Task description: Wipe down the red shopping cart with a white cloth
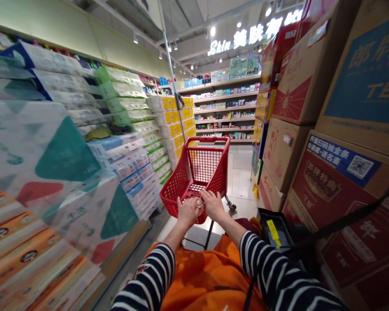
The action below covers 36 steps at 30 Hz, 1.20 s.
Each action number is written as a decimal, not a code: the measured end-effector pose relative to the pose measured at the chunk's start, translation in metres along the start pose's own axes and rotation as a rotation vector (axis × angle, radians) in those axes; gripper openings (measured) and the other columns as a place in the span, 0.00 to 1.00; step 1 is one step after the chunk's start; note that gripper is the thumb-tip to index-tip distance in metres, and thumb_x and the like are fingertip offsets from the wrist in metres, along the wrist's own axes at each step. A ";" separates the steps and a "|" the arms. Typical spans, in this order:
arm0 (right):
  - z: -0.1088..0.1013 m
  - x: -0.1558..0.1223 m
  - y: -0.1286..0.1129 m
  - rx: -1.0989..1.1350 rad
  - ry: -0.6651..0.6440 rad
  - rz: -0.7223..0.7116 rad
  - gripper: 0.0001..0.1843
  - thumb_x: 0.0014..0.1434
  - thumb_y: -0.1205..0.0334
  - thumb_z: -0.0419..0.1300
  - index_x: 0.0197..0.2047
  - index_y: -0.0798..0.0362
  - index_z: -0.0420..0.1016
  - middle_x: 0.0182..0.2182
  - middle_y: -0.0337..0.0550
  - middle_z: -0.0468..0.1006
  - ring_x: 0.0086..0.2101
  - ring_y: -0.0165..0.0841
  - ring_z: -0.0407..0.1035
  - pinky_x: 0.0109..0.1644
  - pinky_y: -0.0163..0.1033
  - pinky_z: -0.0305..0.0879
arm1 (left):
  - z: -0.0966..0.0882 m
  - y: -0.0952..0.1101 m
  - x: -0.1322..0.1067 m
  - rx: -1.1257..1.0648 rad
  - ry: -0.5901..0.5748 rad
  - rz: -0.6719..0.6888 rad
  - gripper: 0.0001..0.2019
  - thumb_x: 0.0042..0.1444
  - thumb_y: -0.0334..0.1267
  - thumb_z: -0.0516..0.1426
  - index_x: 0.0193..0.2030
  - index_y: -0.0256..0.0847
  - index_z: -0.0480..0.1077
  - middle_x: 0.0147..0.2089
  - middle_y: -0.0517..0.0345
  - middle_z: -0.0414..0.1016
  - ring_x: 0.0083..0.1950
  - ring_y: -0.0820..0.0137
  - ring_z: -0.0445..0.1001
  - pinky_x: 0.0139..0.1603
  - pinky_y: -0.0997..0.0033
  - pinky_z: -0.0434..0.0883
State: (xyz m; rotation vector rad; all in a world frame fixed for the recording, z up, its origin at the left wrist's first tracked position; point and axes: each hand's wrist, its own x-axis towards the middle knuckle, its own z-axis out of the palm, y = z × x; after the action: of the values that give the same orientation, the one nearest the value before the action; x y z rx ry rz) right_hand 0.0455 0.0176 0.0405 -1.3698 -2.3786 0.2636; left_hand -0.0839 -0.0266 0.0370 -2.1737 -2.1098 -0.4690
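Note:
A red plastic shopping cart (178,196) stands in the aisle just ahead of me, its near end below my hands. My left hand (188,211) is over that near end, thumb raised and fingers bent inward. Close beside it is my right hand (213,205), its fingers curled toward the left one. Between the fingertips of both hands shows a small pale thing (199,204), too small to name. Whether the hands also touch the cart's rim, I cannot tell. The basket's visible inside shows only red lattice.
Stacked tissue packs (84,172) line the left side, with yellow-and-white packs (170,116) beyond. Cardboard cartons (288,142) rise close on the right. A black bin-like container (275,226) sits near my right arm. A metal pole (171,69) stands behind the cart; product shelves (225,108) cross the far end.

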 end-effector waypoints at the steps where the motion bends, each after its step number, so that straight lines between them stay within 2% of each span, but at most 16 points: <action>1: 0.001 -0.002 0.000 -0.026 0.003 -0.013 0.28 0.58 0.69 0.43 0.62 0.47 0.54 0.61 0.42 0.58 0.58 0.40 0.51 0.60 0.57 0.40 | -0.002 -0.011 -0.003 0.006 0.000 0.045 0.17 0.55 0.34 0.47 0.51 0.48 0.65 0.51 0.56 0.71 0.53 0.65 0.66 0.63 0.42 0.38; 4: 0.005 -0.006 -0.001 -0.045 0.037 -0.023 0.30 0.57 0.72 0.42 0.63 0.47 0.53 0.60 0.42 0.59 0.57 0.39 0.53 0.61 0.55 0.39 | -0.007 -0.040 -0.012 0.052 0.001 0.063 0.18 0.55 0.33 0.47 0.52 0.49 0.65 0.56 0.57 0.68 0.58 0.65 0.62 0.64 0.43 0.37; 6: 0.007 -0.007 -0.002 -0.040 0.058 -0.010 0.30 0.56 0.72 0.43 0.62 0.49 0.54 0.60 0.42 0.60 0.58 0.40 0.50 0.61 0.56 0.36 | -0.007 -0.048 -0.014 0.078 -0.010 0.038 0.19 0.56 0.33 0.46 0.53 0.49 0.64 0.58 0.56 0.66 0.61 0.64 0.59 0.64 0.43 0.39; 9: 0.012 -0.008 -0.005 -0.029 0.074 -0.004 0.30 0.56 0.72 0.43 0.62 0.53 0.56 0.60 0.44 0.59 0.61 0.40 0.46 0.61 0.56 0.35 | -0.001 -0.037 -0.012 0.064 -0.030 0.091 0.18 0.57 0.34 0.47 0.54 0.48 0.64 0.58 0.55 0.67 0.62 0.63 0.58 0.64 0.43 0.40; 12: 0.015 -0.011 -0.007 -0.028 0.079 -0.033 0.28 0.56 0.71 0.44 0.61 0.56 0.58 0.61 0.48 0.57 0.61 0.39 0.45 0.62 0.54 0.38 | 0.008 -0.023 -0.008 0.043 -0.019 0.153 0.18 0.57 0.35 0.48 0.54 0.47 0.64 0.57 0.54 0.67 0.61 0.64 0.59 0.64 0.45 0.44; 14: 0.017 -0.015 -0.007 -0.035 0.082 -0.080 0.26 0.56 0.70 0.46 0.59 0.56 0.60 0.61 0.48 0.56 0.62 0.40 0.44 0.62 0.53 0.38 | 0.010 -0.025 -0.008 0.064 -0.014 0.183 0.18 0.57 0.37 0.49 0.55 0.47 0.63 0.58 0.54 0.66 0.61 0.64 0.59 0.64 0.46 0.44; 16: 0.019 -0.018 -0.008 -0.039 0.075 -0.132 0.26 0.56 0.70 0.47 0.58 0.55 0.62 0.61 0.47 0.57 0.62 0.40 0.43 0.62 0.53 0.38 | 0.008 -0.038 -0.008 0.102 -0.013 0.179 0.19 0.57 0.38 0.49 0.56 0.48 0.63 0.58 0.55 0.66 0.61 0.64 0.59 0.65 0.46 0.42; 18: 0.021 -0.021 -0.009 -0.038 0.065 -0.161 0.26 0.55 0.71 0.47 0.58 0.54 0.62 0.61 0.46 0.57 0.62 0.39 0.44 0.62 0.55 0.37 | 0.004 -0.056 -0.009 0.132 -0.003 0.100 0.18 0.58 0.36 0.48 0.55 0.48 0.63 0.58 0.55 0.66 0.61 0.63 0.58 0.65 0.46 0.41; 20: 0.022 -0.022 -0.010 -0.030 0.068 -0.156 0.26 0.55 0.71 0.47 0.58 0.53 0.62 0.61 0.45 0.57 0.62 0.39 0.45 0.62 0.55 0.38 | -0.001 -0.070 -0.008 0.135 0.017 0.020 0.17 0.58 0.35 0.47 0.53 0.47 0.66 0.57 0.55 0.67 0.60 0.62 0.60 0.65 0.45 0.42; 22: 0.023 -0.023 -0.011 -0.017 0.088 -0.128 0.25 0.57 0.68 0.47 0.58 0.54 0.62 0.61 0.46 0.57 0.62 0.39 0.44 0.62 0.54 0.40 | -0.003 -0.075 -0.007 0.121 0.026 0.015 0.15 0.59 0.34 0.46 0.50 0.47 0.68 0.54 0.56 0.70 0.58 0.61 0.62 0.64 0.44 0.42; 24: 0.024 -0.025 -0.009 -0.010 0.105 -0.107 0.24 0.59 0.64 0.47 0.59 0.55 0.61 0.61 0.48 0.56 0.62 0.39 0.44 0.62 0.54 0.42 | -0.003 -0.071 -0.007 0.106 0.027 0.047 0.14 0.59 0.35 0.46 0.47 0.46 0.68 0.51 0.58 0.71 0.56 0.62 0.63 0.64 0.44 0.41; 27: 0.021 -0.027 0.001 -0.022 0.104 -0.087 0.24 0.61 0.60 0.46 0.60 0.55 0.59 0.62 0.49 0.55 0.62 0.38 0.43 0.61 0.56 0.42 | 0.000 -0.054 -0.007 0.094 0.028 0.058 0.13 0.59 0.36 0.46 0.46 0.47 0.69 0.49 0.60 0.73 0.53 0.65 0.65 0.64 0.44 0.41; 31: 0.012 -0.029 0.022 -0.067 0.107 -0.034 0.24 0.62 0.60 0.45 0.60 0.56 0.58 0.62 0.49 0.55 0.62 0.37 0.44 0.62 0.56 0.40 | 0.005 -0.032 -0.006 0.068 0.031 0.100 0.12 0.59 0.37 0.47 0.47 0.49 0.67 0.51 0.59 0.72 0.54 0.66 0.64 0.64 0.45 0.41; 33: 0.008 -0.029 0.031 -0.090 0.126 -0.007 0.24 0.62 0.60 0.44 0.60 0.56 0.59 0.61 0.49 0.55 0.62 0.37 0.44 0.62 0.56 0.38 | 0.005 -0.028 -0.004 0.052 0.029 0.134 0.13 0.59 0.37 0.47 0.49 0.49 0.66 0.52 0.59 0.71 0.55 0.67 0.64 0.64 0.46 0.40; 36: 0.007 -0.029 0.037 -0.108 0.158 0.059 0.24 0.62 0.61 0.44 0.60 0.55 0.59 0.62 0.47 0.55 0.62 0.37 0.43 0.62 0.56 0.37 | 0.005 -0.032 0.000 0.060 0.009 0.132 0.14 0.59 0.37 0.47 0.49 0.50 0.66 0.52 0.59 0.71 0.55 0.67 0.64 0.65 0.47 0.39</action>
State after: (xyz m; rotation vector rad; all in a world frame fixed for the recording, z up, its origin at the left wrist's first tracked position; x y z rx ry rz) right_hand 0.0850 0.0118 0.0145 -1.4537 -2.2531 0.0410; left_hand -0.1150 -0.0237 0.0269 -2.2544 -1.9341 -0.3981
